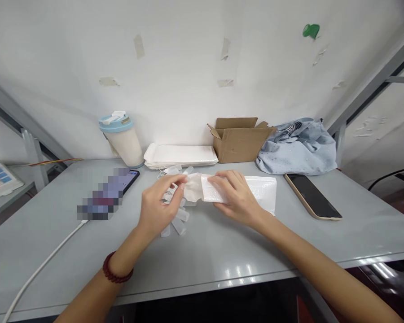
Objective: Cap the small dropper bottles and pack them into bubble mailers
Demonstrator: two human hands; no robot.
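A white padded envelope (264, 190) is held above the desk, its flap end pointing left. My right hand (237, 197) is closed around the middle of it, thumb and fingers on the glossy surface. At the flap end (192, 187), which looks thin and crumpled, my left hand (160, 202) pinches the edge between thumb and fingers. Several small translucent plastic pieces (179, 225) lie on the desk just beyond and below my left hand, partly covered by it. What the envelope contains, if anything, is hidden.
Behind the hands lie a stack of white padded envelopes (182, 154), an open cardboard box (239, 143) and a light blue cloth bundle (298, 150). A cup with a blue lid (124, 141) and a phone on a cable (109, 195) stand left; another phone (312, 197) lies right.
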